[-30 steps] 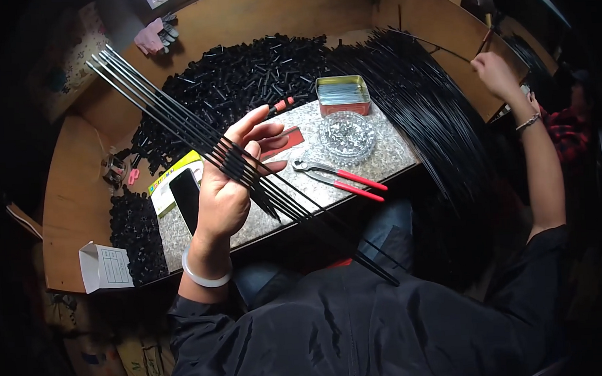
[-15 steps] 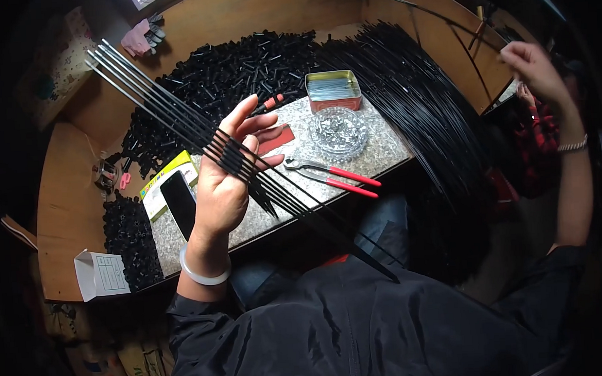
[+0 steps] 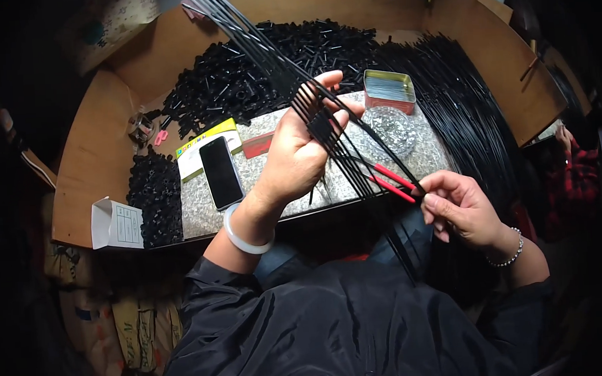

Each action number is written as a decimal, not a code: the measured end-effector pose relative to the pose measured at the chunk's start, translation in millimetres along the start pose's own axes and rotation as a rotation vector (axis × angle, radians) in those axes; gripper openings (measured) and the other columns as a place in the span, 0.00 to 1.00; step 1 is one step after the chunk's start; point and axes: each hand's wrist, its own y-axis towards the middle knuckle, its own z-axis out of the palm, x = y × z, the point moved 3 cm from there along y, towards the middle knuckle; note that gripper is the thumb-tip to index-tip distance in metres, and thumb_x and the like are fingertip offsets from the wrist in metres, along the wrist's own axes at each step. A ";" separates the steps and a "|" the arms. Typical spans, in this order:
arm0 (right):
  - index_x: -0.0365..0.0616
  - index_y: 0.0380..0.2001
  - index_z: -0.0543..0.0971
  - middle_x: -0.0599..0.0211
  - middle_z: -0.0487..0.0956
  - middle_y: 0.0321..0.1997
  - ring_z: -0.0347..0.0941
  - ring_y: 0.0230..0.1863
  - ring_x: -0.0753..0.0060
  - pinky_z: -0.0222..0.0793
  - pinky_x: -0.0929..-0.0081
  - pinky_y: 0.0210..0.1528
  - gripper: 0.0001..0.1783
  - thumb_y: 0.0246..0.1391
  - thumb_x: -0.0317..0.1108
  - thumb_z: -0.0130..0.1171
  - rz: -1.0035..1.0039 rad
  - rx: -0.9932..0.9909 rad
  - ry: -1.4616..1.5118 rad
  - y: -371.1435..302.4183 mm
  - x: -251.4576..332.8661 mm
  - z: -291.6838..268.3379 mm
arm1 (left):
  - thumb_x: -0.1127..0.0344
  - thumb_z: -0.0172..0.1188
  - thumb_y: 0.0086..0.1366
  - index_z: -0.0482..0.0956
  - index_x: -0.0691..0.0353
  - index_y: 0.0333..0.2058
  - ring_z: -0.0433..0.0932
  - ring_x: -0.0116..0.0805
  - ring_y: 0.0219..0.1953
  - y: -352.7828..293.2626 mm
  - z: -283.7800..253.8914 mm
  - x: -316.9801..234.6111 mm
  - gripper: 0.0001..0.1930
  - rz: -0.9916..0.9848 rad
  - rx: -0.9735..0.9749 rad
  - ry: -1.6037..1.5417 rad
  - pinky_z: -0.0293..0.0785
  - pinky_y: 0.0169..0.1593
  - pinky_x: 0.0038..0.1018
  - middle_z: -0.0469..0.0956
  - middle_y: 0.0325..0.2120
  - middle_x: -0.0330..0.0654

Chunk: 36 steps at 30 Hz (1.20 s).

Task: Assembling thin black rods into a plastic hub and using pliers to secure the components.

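My left hand (image 3: 296,161) is closed around a bundle of thin black rods (image 3: 256,44) that slants from upper left to lower right across the worktop. Dark sleeves cluster on the rods just by the fingers. With thumb and fingers, my right hand (image 3: 467,210) pinches the lower end of a black rod that runs up alongside the bundle. Beneath the rods lie pliers with red handles (image 3: 394,183), their jaws partly hidden. A clear round dish (image 3: 407,138) of small shiny pieces sits behind them, beside an open tin (image 3: 399,106) of thin pale wires or pins.
Short black tubes (image 3: 220,83) are heaped at the back, long black rods (image 3: 480,104) at the right. On the left are a phone (image 3: 220,173), a yellow-and-white box (image 3: 207,145), small black parts (image 3: 155,195) and a white carton (image 3: 116,225). Another person's plaid sleeve (image 3: 573,184) shows far right.
My right hand has come down from its raised place at the far right and now pinches a rod end beside the bundle. The left hand and bundle appear farther right; the view has also shifted.
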 end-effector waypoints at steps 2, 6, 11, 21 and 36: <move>0.37 0.43 0.71 0.71 0.74 0.23 0.65 0.16 0.88 0.63 0.90 0.18 0.10 0.60 0.30 0.49 0.001 0.055 0.031 6.9 -1.3 6.4 | 0.78 0.50 0.63 0.62 0.63 0.53 0.72 0.28 0.44 -5.1 0.4 -3.4 0.19 -0.034 -0.004 -0.011 0.66 0.52 0.26 0.75 0.37 0.41; 0.37 0.45 0.70 0.67 0.74 0.22 0.66 0.17 0.86 0.65 0.88 0.18 0.11 0.61 0.29 0.46 -0.007 0.186 0.116 18.8 2.8 18.8 | 0.78 0.49 0.62 0.63 0.64 0.51 0.71 0.30 0.49 -13.2 -2.4 -9.0 0.18 -0.031 0.021 0.116 0.62 0.56 0.28 0.75 0.42 0.45; 0.38 0.46 0.67 0.65 0.75 0.22 0.68 0.18 0.86 0.66 0.89 0.19 0.11 0.63 0.30 0.43 -0.066 0.246 0.203 32.9 3.5 20.0 | 0.77 0.51 0.62 0.61 0.66 0.51 0.77 0.35 0.39 -15.5 0.7 -3.9 0.18 -0.009 0.080 -0.062 0.72 0.46 0.29 0.77 0.38 0.49; 0.44 0.30 0.81 0.58 0.79 0.30 0.76 0.33 0.55 0.72 0.66 0.35 0.09 0.49 0.37 0.58 -0.423 -0.841 -1.120 119.3 -25.4 -194.5 | 0.78 0.45 0.63 0.64 0.67 0.41 0.75 0.41 0.40 -11.7 -27.2 -14.0 0.08 0.180 -0.074 -0.113 0.71 0.51 0.40 0.73 0.34 0.52; 0.46 0.27 0.79 0.59 0.80 0.33 0.76 0.39 0.55 0.71 0.61 0.40 0.10 0.46 0.40 0.62 0.226 -1.000 -1.182 164.6 -53.8 -274.3 | 0.71 0.44 0.67 0.65 0.71 0.48 0.73 0.43 0.47 -26.5 -42.8 -25.1 0.13 0.210 -0.197 0.101 0.67 0.56 0.43 0.72 0.41 0.53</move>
